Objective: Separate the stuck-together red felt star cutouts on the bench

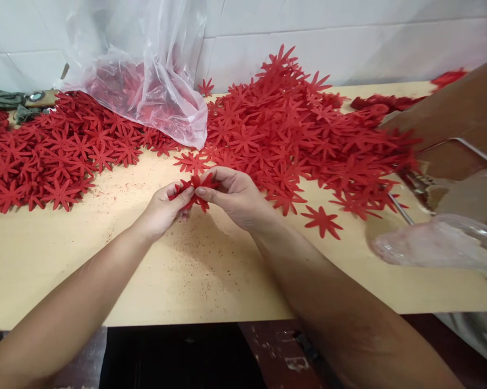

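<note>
We hold one red flower cutout (194, 192) just above the desk (186, 270), left hand (162, 208) and right hand (235, 197) each in a closed grip on it; heaps of cutouts (292, 124) and a plastic bag (146, 81) lie behind

You find no readable writing, label, brand, number or sign anywhere around your hands: none on the red flower-shaped felt cutouts (292, 129), the clear plastic bag (154, 81) or the pale wooden tabletop (186, 270).
</note>
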{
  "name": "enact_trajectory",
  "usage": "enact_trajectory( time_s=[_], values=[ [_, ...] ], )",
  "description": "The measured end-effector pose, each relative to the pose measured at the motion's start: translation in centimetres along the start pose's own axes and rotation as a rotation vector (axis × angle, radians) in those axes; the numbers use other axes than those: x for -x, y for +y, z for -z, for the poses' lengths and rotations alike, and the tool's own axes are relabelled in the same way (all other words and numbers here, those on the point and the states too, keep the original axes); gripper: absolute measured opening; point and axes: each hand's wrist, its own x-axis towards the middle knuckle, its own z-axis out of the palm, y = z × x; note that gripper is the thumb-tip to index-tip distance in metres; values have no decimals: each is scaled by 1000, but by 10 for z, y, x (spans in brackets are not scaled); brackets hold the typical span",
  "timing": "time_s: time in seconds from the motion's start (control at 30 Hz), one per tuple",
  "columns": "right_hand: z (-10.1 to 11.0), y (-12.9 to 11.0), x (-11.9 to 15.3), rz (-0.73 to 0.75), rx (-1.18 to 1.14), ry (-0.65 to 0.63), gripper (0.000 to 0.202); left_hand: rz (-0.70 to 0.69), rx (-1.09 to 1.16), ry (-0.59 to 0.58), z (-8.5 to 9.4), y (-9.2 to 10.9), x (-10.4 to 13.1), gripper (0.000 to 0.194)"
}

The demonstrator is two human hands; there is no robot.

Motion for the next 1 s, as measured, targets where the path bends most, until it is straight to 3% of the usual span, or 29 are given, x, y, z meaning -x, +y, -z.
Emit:
enact_trajectory(
  time_s=[0.1,0.23,0.43,0.63,0.73,0.87,1.0],
  values=[
    [8,4,-1,-16,-4,49,35,-7,32,-2,0,1,-1,15],
    [9,7,-3,-30,72,78,41,-7,-7,86,-3,1,-3,14],
    [4,8,-3,154,319,267,39,-8,-68,111,-6,2,-3,18],
    [31,10,-9,137,267,435,26,-15,-33,156,-4,4,0,19],
    [36,11,-10,84,206,406,28,-20,5,182,-3,4,-1,18],
    [27,7,-7,45,199,287,35,-49,17,194,-3,2,-3,15],
    [18,2,-3,46,206,267,47,-66,-10,196,-3,1,-3,15]
  ],
)
